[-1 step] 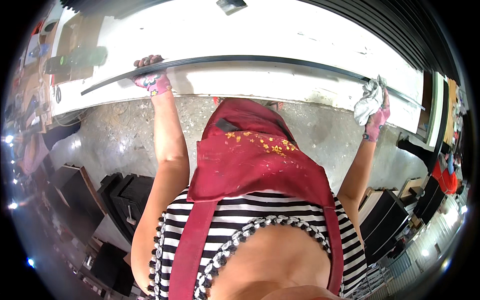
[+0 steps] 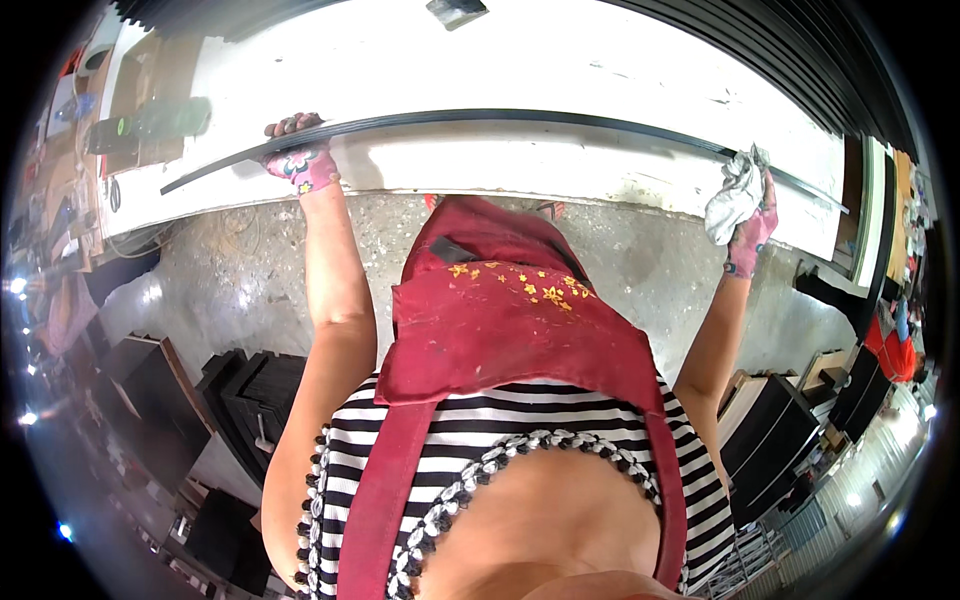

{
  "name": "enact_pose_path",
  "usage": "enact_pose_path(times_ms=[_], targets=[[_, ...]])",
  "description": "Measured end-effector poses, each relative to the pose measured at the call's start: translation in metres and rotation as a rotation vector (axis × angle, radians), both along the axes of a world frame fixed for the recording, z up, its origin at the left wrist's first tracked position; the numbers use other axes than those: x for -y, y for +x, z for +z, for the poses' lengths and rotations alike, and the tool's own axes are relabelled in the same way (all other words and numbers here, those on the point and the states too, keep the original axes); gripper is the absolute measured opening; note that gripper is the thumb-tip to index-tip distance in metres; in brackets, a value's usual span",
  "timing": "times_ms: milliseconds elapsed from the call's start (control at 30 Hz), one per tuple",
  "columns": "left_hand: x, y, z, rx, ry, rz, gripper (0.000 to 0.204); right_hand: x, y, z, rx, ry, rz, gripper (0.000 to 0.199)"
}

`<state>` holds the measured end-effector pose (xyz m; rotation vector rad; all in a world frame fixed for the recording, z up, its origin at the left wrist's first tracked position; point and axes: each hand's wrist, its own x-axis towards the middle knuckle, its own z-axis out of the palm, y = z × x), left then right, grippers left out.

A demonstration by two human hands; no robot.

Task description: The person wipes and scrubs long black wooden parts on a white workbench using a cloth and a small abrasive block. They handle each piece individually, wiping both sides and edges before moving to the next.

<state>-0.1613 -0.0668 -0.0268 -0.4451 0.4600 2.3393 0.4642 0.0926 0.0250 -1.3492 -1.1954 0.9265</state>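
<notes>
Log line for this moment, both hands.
left hand: holds dark strip | right hand: holds cloth at strip | strip: over white table

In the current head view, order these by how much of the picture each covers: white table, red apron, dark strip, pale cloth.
1. White table
2. Red apron
3. Dark strip and pale cloth: not ranked; the strip is far longer but thin, the cloth short but broader.

A stained grey floor (image 2: 640, 250) spreads below a white table (image 2: 450, 70).
</notes>
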Motion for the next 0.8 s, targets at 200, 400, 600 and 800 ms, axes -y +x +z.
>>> enact_pose_path(times_ms=[200, 400, 600, 800], targets=[[0.009, -0.014, -0.02, 0.018, -0.014, -0.035, 0.04, 0.0, -0.004, 0.014, 0.274, 0.126, 0.009, 0.054], [0.001, 0.008, -0.028, -0.167, -0.081, 0.03, 0.046, 0.014, -0.058, 0.038, 0.266, 0.352, 0.29, 0.054], [-0.001, 0.016, -0.018, -0.02, -0.229, 0.09, 0.065, -0.006, -0.115, 0.031, 0.961, 0.545, 0.469, 0.036], [-0.008, 0.035, 0.002, -0.015, -0.438, 0.127, 0.069, -0.015, -0.115, 0.027, 1.023, 0.498, 0.449, 0.038]])
